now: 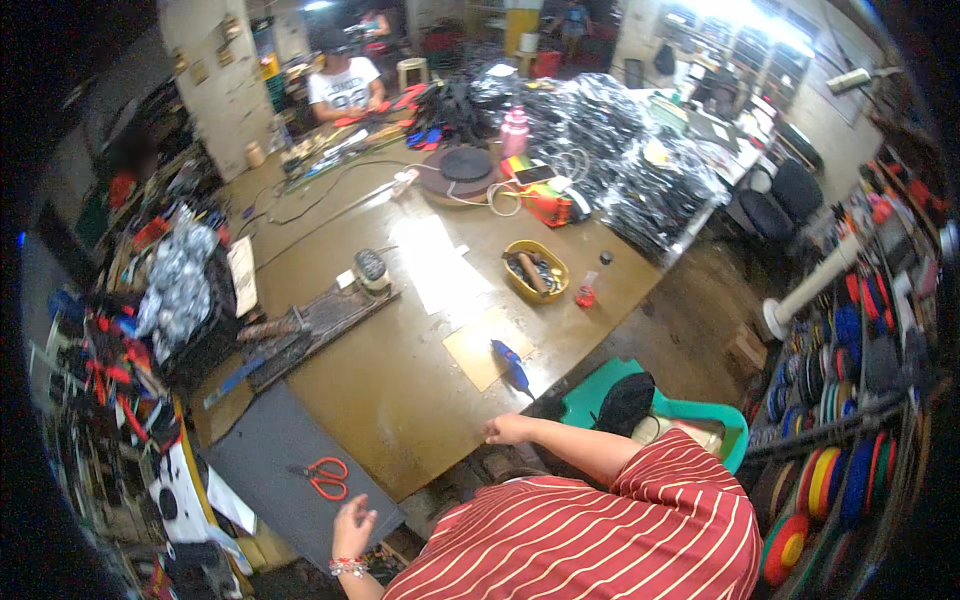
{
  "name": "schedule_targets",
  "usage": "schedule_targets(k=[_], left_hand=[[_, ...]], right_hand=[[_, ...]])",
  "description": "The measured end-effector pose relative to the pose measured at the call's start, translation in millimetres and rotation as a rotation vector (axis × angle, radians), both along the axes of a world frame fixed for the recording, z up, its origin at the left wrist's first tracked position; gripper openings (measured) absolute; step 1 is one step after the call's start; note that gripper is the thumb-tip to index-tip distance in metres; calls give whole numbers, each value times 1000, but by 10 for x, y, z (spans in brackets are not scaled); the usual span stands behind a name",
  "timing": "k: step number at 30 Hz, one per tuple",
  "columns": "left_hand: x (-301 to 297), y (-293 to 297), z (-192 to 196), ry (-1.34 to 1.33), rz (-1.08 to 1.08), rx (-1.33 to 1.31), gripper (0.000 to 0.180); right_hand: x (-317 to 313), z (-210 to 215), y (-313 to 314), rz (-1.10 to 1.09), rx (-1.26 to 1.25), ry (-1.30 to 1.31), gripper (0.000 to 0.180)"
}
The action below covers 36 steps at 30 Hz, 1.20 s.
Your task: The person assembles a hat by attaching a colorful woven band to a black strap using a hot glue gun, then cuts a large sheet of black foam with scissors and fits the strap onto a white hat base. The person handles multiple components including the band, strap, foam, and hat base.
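My left hand (354, 524), a beaded bracelet at its wrist, hovers by the near edge of a dark grey sheet (270, 455) with its fingers apart and nothing in them. Just beyond it, a pair of red-handled scissors (327, 478) lies on that sheet. At the table's near edge is my right hand (509, 429), its fingers curled in; no held thing shows. Beyond this hand, a blue hand tool with a dark tip (512, 367) lies partly over a tan square sheet (485, 348).
A yellow bowl (540, 294) of small parts and a red container (586, 297) stand farther back. A long dark board (320, 333) lies at left. Webbing rolls (462, 168) and plastic-wrapped stacks (620, 120) fill the far side. A green tub (732, 425) stands at right. Another person (345, 85) sits far off.
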State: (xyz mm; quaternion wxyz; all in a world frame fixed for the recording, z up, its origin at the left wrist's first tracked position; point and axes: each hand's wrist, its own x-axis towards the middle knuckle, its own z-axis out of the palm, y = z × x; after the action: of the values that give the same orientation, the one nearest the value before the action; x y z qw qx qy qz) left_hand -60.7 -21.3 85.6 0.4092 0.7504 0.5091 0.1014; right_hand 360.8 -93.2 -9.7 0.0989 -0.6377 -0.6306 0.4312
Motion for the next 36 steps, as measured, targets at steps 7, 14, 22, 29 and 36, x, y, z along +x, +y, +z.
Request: schedule_targets(k=[7, 14, 22, 29, 36], left_hand=[[146, 1070, -92, 309, -461, -8, 54], [855, 1541, 120, 284, -731, 140, 52], [2134, 987, 177, 313, -1060, 39, 52], [2957, 556, 168, 308, -1002, 24, 54], [3779, 150, -123, 354, -1100, -33, 54]], right_hand=[[87, 180, -987, -474, -10, 10, 45], [342, 284, -3631, -1925, 189, -663, 49], [189, 137, -4747, -2431, 255, 353, 84], [391, -312, -4836, -2229, 408, 867, 53], [905, -271, -4887, -2167, 267, 920, 44]])
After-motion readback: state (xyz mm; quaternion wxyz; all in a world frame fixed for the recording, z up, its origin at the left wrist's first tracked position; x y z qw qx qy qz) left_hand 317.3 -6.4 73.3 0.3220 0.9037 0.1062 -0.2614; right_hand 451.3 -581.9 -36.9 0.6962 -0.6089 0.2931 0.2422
